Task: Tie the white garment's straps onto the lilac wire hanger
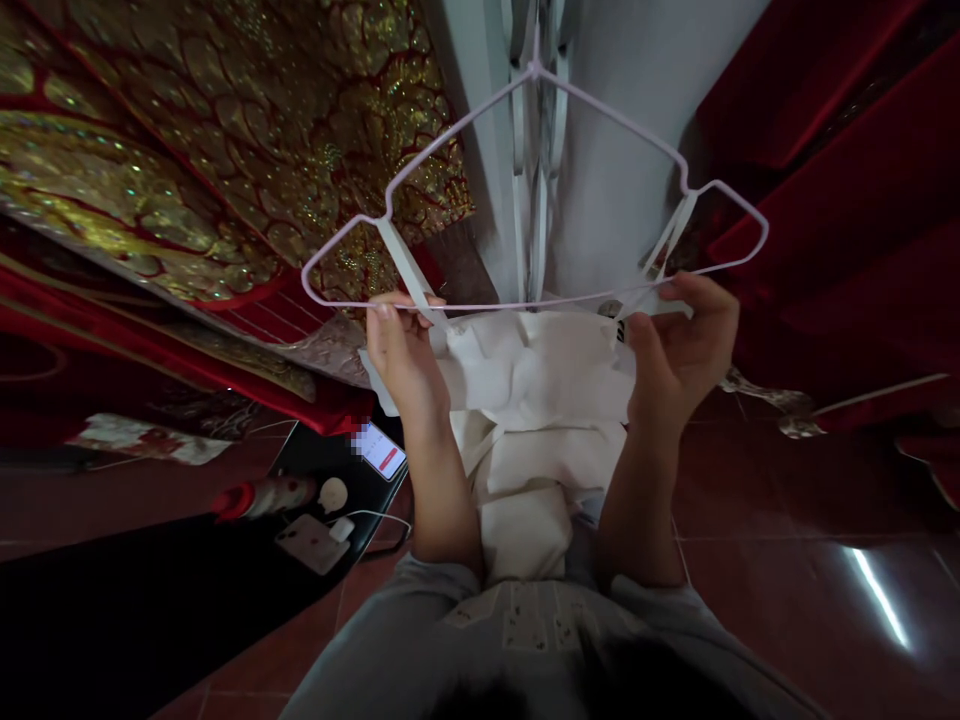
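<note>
A pale pink hanger [615,112] hangs in front of me from something at the top. A white garment [540,370] hangs from it, with its straps looped over the notches on both sides. My left hand [409,350] is closed at the hanger's lower bar, thumb and fingers pinching beside the left strap. My right hand [682,345] is at the right end of the garment's top edge, just under the bar, its fingers curled; what lies between thumb and fingers is partly hidden. The garment's lower part falls in folds between my forearms.
Red and gold sequinned clothes [300,130] hang at the left, dark red ones [840,200] at the right. A black bench [292,500] at the lower left holds a lit phone [382,452], another phone [311,545], a charger and a red-capped bottle [266,497].
</note>
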